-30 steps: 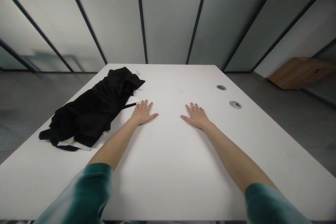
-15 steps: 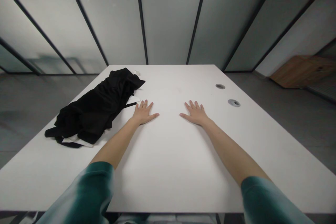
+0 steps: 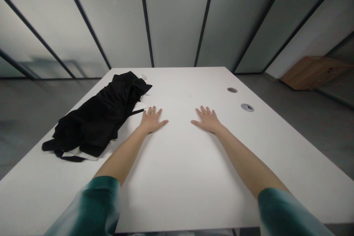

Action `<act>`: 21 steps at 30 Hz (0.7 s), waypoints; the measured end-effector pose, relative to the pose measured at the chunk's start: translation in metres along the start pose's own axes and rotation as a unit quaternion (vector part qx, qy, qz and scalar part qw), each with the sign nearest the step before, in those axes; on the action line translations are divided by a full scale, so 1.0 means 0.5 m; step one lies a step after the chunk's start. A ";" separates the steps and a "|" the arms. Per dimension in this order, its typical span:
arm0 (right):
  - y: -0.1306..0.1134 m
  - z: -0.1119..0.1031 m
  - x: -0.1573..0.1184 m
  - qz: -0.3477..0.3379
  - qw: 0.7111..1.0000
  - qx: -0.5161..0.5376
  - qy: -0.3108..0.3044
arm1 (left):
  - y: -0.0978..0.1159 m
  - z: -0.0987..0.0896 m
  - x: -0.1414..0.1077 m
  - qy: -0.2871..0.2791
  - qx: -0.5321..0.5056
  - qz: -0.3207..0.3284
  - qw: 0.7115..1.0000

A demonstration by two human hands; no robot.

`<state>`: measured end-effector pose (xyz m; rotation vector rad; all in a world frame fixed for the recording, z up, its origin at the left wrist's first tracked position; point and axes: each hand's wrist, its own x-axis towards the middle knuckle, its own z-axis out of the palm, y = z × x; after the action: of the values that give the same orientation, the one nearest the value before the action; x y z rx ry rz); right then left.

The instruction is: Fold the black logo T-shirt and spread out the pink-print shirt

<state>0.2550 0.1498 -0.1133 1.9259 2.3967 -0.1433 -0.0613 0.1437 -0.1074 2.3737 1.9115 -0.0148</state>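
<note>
Only the head view is being shifted slightly since half a second ago, with the near edge of the white table (image 3: 177, 184) being brought a little lower in it; no clear slide or lift is being made by the left hand (image 3: 151, 121) or the right hand (image 3: 208, 120). Both are being rested palm down with fingers spread wide, and nothing is being gripped; close by the left little finger, the tip of a thin black strap (image 3: 136, 112) is being left lying, though whether it is being touched cannot be told; the right hand is being held well apart from the left. To the left of the left hand, the crumpled black cloth (image 3: 96, 114) is being left in a long heap, with white material (image 3: 139, 106) being partly covered by it; beyond the right hand and to its right, two round fittings (image 3: 247, 107) are being left untouched. By this stillness, a pause seems to be being kept; the cloth is being neither grasped nor spread.
</note>
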 end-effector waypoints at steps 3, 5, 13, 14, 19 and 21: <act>0.000 -0.001 0.000 0.001 1.000 0.003 -0.006 | 0.001 -0.002 0.000 -0.005 -0.003 0.001 1.000; 0.002 0.000 0.000 -0.001 1.000 0.004 0.000 | 0.003 -0.004 -0.001 -0.007 -0.001 -0.001 1.000; 0.000 -0.004 -0.002 -0.003 1.000 0.003 -0.003 | 0.005 -0.013 -0.004 -0.021 0.001 -0.004 1.000; -0.002 -0.006 -0.003 -0.001 1.000 0.001 -0.005 | 0.005 -0.014 -0.004 -0.022 0.002 -0.005 1.000; -0.005 -0.011 -0.005 -0.001 1.000 -0.004 -0.008 | 0.006 -0.014 -0.004 -0.023 0.009 -0.013 1.000; -0.004 -0.009 -0.004 -0.002 1.000 -0.001 -0.008 | 0.005 -0.011 -0.003 -0.022 0.014 -0.011 1.000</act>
<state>0.2537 0.1481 -0.1085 1.9129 2.3894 -0.1546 -0.0597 0.1422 -0.1016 2.3501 1.9305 -0.0945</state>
